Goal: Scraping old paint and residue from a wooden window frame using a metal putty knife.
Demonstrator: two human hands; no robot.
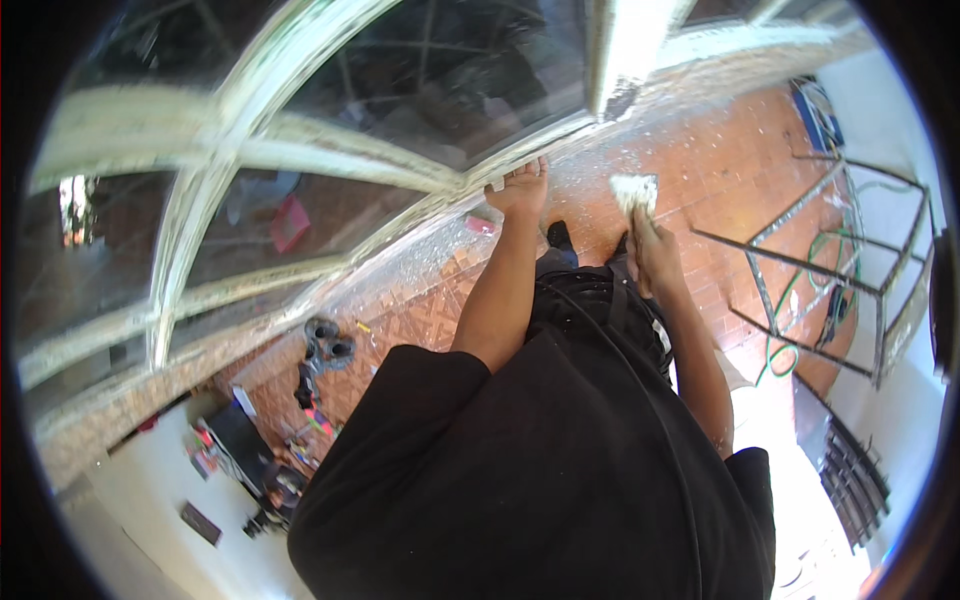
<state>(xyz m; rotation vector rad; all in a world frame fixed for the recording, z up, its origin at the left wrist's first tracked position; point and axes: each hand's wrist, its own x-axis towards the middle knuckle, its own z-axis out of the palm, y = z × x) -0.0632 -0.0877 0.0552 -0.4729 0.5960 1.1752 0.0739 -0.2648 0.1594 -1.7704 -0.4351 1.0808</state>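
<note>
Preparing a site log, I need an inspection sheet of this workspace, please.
Surface: orange-red tiled floor, white debris along the window frame.
Job's things: broad flat tool, probably a scraper; window frame, paint patchy.
Clutter: dark metal frame; small pink object.
Hands: left hand open by the window frame, contact unclear; right hand grips the tool.
Cables: black cord across the black shirt; green hose or cord by the metal frame.
Surroundings: pale wall, blue object beside it.

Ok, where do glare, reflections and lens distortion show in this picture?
Head view: glare whites out a patch at lower right, beside the black shirt; head view: the window bars curve with the lens, and the glass carries reflections; head view: the outer rim falls to black.
</note>
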